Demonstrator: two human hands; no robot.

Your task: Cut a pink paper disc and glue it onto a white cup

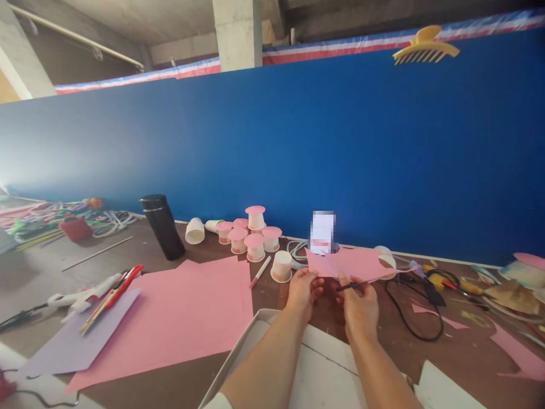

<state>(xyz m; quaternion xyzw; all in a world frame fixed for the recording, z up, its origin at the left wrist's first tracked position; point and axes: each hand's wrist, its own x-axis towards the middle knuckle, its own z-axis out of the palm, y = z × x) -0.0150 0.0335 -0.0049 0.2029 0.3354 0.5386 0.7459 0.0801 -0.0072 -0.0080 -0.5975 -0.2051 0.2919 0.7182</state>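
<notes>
My left hand (303, 289) pinches the near left edge of a pink paper sheet (340, 262), which has a curved cut-out at its right end. Beside it, my right hand (360, 301) is closed around a slim black tool (351, 286) just below the sheet's near edge. The tool's kind is not clear, and part of it is hidden by the fingers. Left of my hands, a white paper cup (281, 267) stands upside down near a marker (260, 272). Several cups topped with pink paper discs (255, 240) are grouped farther back.
Large pink sheets (183, 307) lie on the left, with a purple sheet (85, 335), a red utility knife (113, 295) and a white glue gun (85, 292). A black bottle (162, 227) stands behind them. A phone (322, 233) leans at the blue partition (272, 142). Cables (415, 326) and scraps lie right.
</notes>
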